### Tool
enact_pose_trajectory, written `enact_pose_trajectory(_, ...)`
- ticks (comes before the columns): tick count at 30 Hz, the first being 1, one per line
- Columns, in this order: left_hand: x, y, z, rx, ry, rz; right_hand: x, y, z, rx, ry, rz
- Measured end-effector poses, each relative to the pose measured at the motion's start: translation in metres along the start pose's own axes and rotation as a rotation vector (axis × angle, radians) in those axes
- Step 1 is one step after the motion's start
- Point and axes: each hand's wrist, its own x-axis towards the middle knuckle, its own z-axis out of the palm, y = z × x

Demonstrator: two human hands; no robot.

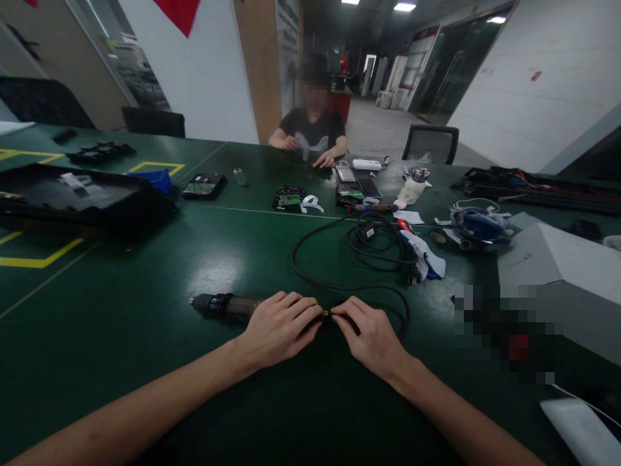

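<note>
Evidently, fine fingertip work at the tool's tail

The tool lies on the green table, nose pointing left. The left hand is curled around its rear; the right hand, just right of the tool, pinches thumb and forefinger beside a small brass-coloured piece, though I cannot tell whether they grip it. The step in hand looks like delicate handling there; the next move seems to call for a steady left hold and light right fingertips. The left hand hides the tool's rear, so whether the piece joins it is unclear. Right of the tool, the black cord disappears behind the right hand.
</note>
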Motion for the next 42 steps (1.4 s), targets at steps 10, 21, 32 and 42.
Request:
enact_pose_trajectory(10,-0.002,0.003,0.003,0.043,0.026,0.035,0.0,-0.005,0.002,0.022,-0.023,0.009)
enact_pose_trajectory(21,0.0,0.008,0.004,-0.017,0.034,-0.04,-0.001,-0.004,0.001,0.035,-0.007,-0.048)
enact_pose_trajectory(32,-0.001,0.01,0.002,-0.036,0.03,-0.056,-0.001,-0.004,0.003,0.027,-0.036,-0.044)
enact_pose_trajectory(42,-0.002,0.01,0.0,-0.058,0.003,-0.029,-0.002,-0.001,0.005,0.027,-0.058,-0.019)
